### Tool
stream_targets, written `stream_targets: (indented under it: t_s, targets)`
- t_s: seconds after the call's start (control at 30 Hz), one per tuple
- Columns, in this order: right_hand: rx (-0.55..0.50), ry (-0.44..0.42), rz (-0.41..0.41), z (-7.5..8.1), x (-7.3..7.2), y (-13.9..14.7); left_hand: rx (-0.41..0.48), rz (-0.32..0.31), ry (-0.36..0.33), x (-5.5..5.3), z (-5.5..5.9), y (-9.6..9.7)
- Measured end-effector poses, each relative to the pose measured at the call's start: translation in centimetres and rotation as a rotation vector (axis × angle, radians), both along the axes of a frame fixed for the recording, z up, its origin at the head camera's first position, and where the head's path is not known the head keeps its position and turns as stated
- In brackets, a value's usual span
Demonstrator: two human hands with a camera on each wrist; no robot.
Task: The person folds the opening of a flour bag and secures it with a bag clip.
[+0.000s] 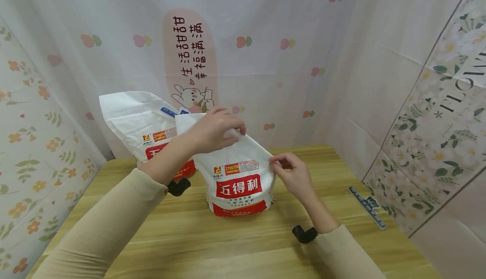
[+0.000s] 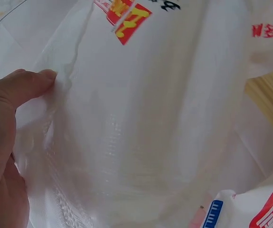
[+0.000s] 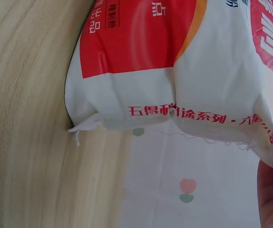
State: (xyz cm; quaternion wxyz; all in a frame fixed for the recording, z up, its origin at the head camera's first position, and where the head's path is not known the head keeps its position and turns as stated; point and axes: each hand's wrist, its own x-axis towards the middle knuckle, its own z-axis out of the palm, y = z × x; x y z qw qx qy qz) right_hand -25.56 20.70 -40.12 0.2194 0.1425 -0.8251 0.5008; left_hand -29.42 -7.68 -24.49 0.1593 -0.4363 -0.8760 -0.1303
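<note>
Front bag point(image 1: 236, 178), top in both hands point(image 1: 217, 130) point(image 1: 295, 178)

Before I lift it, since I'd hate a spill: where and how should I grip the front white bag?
I'd cup the front white bag low around its rounded body, one palm from each side: it looks filled there, while the top looks slack. The right has more room; the rear bag stands close left.

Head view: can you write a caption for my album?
Left grip and right grip on a white bag, another bag behind.
</note>
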Motion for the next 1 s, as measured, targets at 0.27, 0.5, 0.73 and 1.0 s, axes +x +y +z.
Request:
stream_targets:
  t_s: [0.27,0.5,0.73,1.0]
  targets:
    - [0.001,-0.019,0.0,0.5,0.1,0.0,-0.03,0.005,-0.073,0.1,0.7,0.2]
    - [-0.028,-0.097,0.039,0.5,-0.1,0.1,-0.074,0.041,-0.059,-0.1,1.2,0.0]
    - [-0.038,-0.069,0.047,0.3,-0.5,0.0,-0.052,0.032,-0.135,-0.2,1.3,-0.2]
    - [-0.009,0.0,0.02,0.1,-0.3,-0.1,-0.03,0.005,-0.093,-0.3,0.9,-0.5]
